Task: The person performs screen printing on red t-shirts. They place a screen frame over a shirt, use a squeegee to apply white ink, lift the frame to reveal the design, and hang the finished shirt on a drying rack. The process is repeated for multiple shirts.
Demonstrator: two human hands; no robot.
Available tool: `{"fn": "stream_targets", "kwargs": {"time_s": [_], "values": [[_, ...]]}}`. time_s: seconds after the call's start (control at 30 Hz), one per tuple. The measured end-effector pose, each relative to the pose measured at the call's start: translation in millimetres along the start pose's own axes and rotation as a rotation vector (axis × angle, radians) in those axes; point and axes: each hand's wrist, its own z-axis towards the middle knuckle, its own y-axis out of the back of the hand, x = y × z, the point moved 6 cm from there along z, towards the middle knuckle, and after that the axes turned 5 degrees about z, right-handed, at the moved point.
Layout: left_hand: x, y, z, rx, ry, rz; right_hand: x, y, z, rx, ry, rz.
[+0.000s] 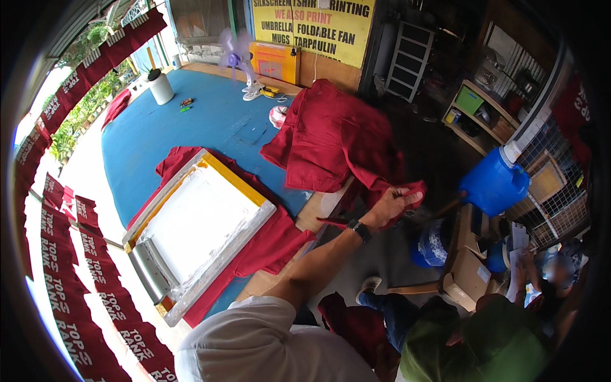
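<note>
My left hand [396, 202], with a dark watch on the wrist, reaches across to the right past the table edge. Its fingers are closed on the edge of dark red fabric hanging from a shirt [331, 140] heaped at the table's right corner. To the left, a silkscreen frame [197, 223] with a white mesh lies on another dark red shirt [273, 245]. A squeegee [154, 270] with a metallic side rests on the frame's near left end. My right hand is out of view.
The blue-topped table [197, 108] holds a white container [160, 89] and a purple fan [238, 60] at its far side. To the right are a blue jug [496, 181], a blue bucket [429, 245] and cardboard boxes [470, 277]. A person in green [477, 344] is close at lower right.
</note>
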Motion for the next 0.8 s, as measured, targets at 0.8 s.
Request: {"fn": "stream_targets", "kwargs": {"time_s": [0.8], "values": [[165.9,-11.1,-570.6,0.194,-0.149,0.704,44.9,-132.0,-122.4,1.066,-0.103,0.296]]}}
